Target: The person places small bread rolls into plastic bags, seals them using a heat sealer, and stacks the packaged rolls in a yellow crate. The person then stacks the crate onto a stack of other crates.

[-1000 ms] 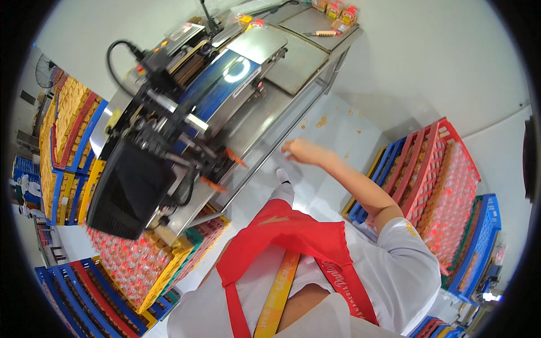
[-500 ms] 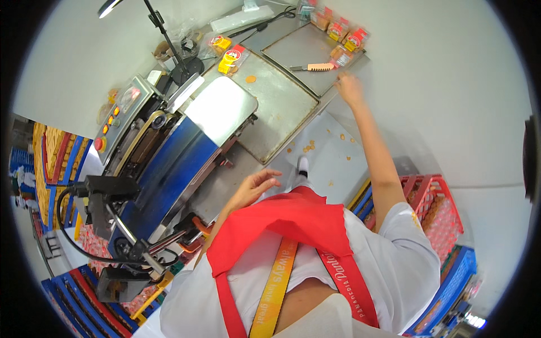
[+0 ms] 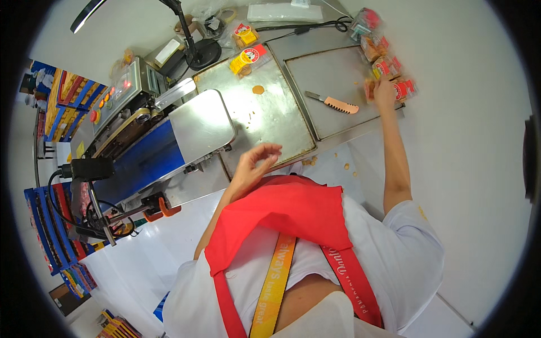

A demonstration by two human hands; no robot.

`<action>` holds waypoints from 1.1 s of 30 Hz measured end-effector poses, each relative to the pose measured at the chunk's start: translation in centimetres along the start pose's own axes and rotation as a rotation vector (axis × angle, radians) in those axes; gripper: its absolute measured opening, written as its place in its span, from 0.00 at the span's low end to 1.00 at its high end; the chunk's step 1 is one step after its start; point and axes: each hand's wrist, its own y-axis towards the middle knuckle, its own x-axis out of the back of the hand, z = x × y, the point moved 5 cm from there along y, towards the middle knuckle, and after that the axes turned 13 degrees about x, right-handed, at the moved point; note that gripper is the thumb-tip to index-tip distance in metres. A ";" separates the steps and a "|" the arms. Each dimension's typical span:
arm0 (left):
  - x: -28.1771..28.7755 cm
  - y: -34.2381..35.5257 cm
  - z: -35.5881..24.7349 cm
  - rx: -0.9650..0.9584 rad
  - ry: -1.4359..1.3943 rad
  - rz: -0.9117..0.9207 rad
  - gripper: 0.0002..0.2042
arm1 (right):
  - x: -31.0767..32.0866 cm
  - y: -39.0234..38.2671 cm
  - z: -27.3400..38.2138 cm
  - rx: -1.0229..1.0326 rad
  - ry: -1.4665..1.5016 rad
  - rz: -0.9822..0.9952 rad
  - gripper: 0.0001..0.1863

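My right hand (image 3: 385,91) reaches to the far right of the steel bench, fingers closed on a red-labelled clear pack of biscuits (image 3: 403,89). Several similar packs (image 3: 375,46) sit behind it along the back right. A peach-handled knife (image 3: 341,105) lies left of that hand on the right metal tray (image 3: 321,70). My left hand (image 3: 262,160), loosely curved with nothing in it, hangs over the front of the left metal tray (image 3: 217,79). That tray holds a stray round piece (image 3: 258,90) and a yellow-labelled pack (image 3: 248,59); another pack (image 3: 245,36) sits behind.
A conveyor machine with a blue belt (image 3: 143,160) and steel plate (image 3: 201,121) fills the left of the bench, beside a black lamp (image 3: 204,53). A cable (image 3: 341,23) runs along the back. Crates (image 3: 48,228) stand at far left. A wall (image 3: 468,124) borders the right.
I have turned and moved toward the trays. My right hand has travelled forward and right onto the packs. My left hand has come into view and risen toward the left tray's front.
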 end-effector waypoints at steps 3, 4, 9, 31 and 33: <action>-0.2 1.4 -6.5 -0.352 0.363 -0.263 0.23 | 5.5 3.9 3.3 -0.014 0.452 0.055 0.10; -0.4 1.7 -8.8 -0.507 0.434 -0.350 0.28 | 7.8 4.7 6.4 -0.036 0.637 0.080 0.10; -0.1 2.2 -16.7 -0.891 0.749 -0.666 0.51 | 10.9 5.2 19.4 0.132 1.413 0.268 0.08; 11.6 -3.5 -10.0 -0.241 -0.879 0.658 0.42 | 20.9 3.7 41.2 0.558 1.204 0.293 0.13; 12.7 -3.6 -9.9 -0.453 -0.893 0.448 0.38 | 20.3 3.7 40.8 0.462 1.269 0.290 0.13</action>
